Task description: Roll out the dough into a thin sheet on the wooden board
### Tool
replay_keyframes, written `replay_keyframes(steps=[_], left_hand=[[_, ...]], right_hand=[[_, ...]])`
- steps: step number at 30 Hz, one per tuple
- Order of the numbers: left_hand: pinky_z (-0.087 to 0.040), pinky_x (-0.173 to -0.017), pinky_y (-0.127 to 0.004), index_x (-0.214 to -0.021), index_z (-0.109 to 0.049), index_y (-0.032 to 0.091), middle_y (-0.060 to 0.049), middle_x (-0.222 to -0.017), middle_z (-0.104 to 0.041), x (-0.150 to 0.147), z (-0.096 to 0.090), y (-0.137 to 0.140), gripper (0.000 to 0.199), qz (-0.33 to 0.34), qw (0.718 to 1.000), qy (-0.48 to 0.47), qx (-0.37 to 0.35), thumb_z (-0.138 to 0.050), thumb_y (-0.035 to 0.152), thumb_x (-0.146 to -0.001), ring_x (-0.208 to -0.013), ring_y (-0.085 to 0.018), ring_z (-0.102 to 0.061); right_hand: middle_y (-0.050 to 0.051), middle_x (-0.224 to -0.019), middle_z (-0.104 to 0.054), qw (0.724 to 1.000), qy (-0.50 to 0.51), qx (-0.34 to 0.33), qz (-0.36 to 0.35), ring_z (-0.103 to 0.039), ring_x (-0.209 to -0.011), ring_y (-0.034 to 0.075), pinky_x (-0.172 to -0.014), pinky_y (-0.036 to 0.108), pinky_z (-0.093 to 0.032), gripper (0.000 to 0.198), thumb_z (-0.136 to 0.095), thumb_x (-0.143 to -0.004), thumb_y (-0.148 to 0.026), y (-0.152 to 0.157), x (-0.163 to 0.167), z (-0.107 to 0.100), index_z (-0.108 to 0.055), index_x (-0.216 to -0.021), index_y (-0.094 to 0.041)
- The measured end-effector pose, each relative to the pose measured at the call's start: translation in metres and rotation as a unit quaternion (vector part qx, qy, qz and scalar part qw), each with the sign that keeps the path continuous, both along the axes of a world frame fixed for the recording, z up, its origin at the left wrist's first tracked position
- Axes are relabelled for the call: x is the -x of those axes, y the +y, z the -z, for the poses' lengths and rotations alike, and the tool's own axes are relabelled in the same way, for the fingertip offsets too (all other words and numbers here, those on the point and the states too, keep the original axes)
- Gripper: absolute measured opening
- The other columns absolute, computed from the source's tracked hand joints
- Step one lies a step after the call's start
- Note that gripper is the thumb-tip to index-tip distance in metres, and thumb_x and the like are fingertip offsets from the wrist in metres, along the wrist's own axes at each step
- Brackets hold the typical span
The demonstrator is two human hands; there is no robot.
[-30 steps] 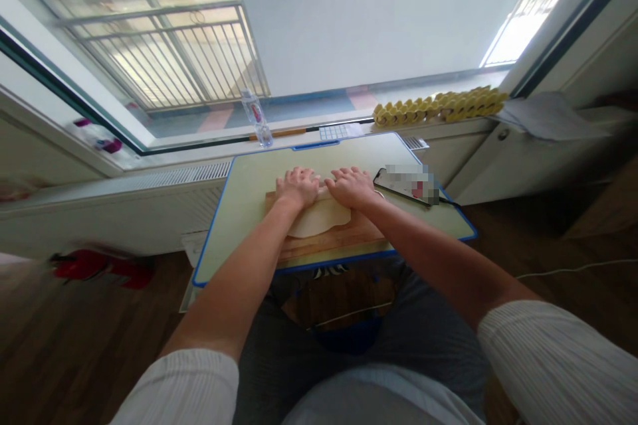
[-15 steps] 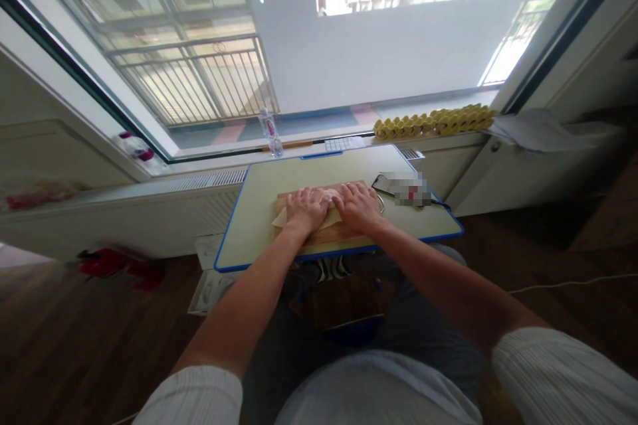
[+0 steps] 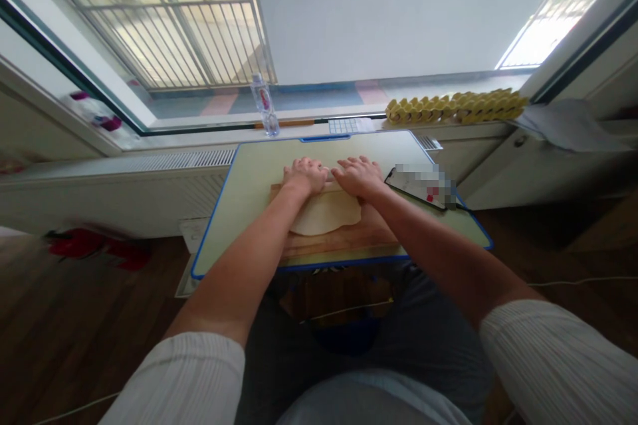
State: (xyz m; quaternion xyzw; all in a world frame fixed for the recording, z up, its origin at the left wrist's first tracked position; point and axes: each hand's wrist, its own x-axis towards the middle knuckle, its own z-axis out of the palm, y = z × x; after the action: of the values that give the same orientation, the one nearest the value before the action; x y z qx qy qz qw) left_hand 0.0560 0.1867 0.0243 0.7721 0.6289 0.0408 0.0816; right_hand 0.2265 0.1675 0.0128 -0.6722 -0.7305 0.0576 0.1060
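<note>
A sheet of pale dough (image 3: 326, 214) lies flat on a wooden board (image 3: 319, 242), its rounded near edge toward me. My left hand (image 3: 305, 174) is at the board's far side with its fingers bent over. Beside it, my right hand (image 3: 359, 174) presses palm down with its fingers stretched forward and slightly apart. A narrow pale strip shows between the hands at the dough's far edge; whatever lies under the palms is mostly hidden. The board rests on a small cream table (image 3: 224, 212) with a blue rim.
A phone (image 3: 421, 187) with a cable lies on the table's right side. On the windowsill stand a clear bottle (image 3: 265, 106), a white keyboard-like object (image 3: 350, 125) and a yellow scalloped tray stack (image 3: 456, 107). A red object (image 3: 97, 246) is on the floor at left.
Both hands have moved forward, away from me, to the board's far side. More of the dough sheet shows behind them. The camera view has tilted down.
</note>
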Motion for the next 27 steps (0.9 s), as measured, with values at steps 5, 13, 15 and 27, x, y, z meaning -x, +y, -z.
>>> replay_keyframes(steps=[5,13,15,27], left_hand=[[-0.04,-0.115,-0.058,-0.138,-0.064,0.03,-0.013,-0.153,-0.056,0.0,0.0,0.017,0.053,-0.004,1.0,-0.002,0.014,-0.033,0.055,-0.101,-0.14,-0.032,-0.049],[-0.037,-0.118,-0.058,-0.144,-0.059,0.033,-0.01,-0.158,-0.053,0.001,0.002,-0.007,0.058,0.002,1.0,-0.007,-0.005,-0.03,0.06,-0.102,-0.143,-0.032,-0.047],[-0.035,-0.119,-0.06,-0.148,-0.057,0.033,-0.01,-0.162,-0.05,0.001,0.002,-0.02,0.061,0.003,1.0,-0.005,-0.017,-0.03,0.062,-0.101,-0.146,-0.033,-0.045],[-0.021,-0.13,-0.057,-0.164,-0.037,0.033,-0.004,-0.166,-0.047,0.009,0.009,-0.153,0.063,0.037,0.993,0.008,-0.108,-0.024,0.054,-0.106,-0.156,-0.027,-0.036]], right_hand=[[0.009,-0.155,-0.058,1.0,0.006,0.03,-0.007,-0.048,-0.141,0.037,-0.115,0.063,-0.035,0.061,-0.036,-0.101,-0.064,0.016,-0.001,-0.003,-0.067,-0.141,-0.029],[0.009,-0.146,-0.065,1.0,-0.011,-0.013,-0.003,-0.053,-0.135,0.035,-0.11,0.055,-0.04,0.055,-0.033,-0.105,-0.058,-0.014,0.002,0.001,-0.068,-0.137,-0.03],[0.01,-0.143,-0.067,0.999,-0.024,-0.038,0.001,-0.053,-0.133,0.034,-0.109,0.052,-0.04,0.054,-0.031,-0.106,-0.056,-0.031,0.004,0.002,-0.067,-0.137,-0.028],[0.016,-0.163,-0.047,0.992,-0.005,-0.121,-0.022,-0.036,-0.153,0.033,-0.126,0.053,-0.016,0.067,-0.029,-0.108,-0.053,-0.155,0.004,0.014,-0.043,-0.16,-0.013]])
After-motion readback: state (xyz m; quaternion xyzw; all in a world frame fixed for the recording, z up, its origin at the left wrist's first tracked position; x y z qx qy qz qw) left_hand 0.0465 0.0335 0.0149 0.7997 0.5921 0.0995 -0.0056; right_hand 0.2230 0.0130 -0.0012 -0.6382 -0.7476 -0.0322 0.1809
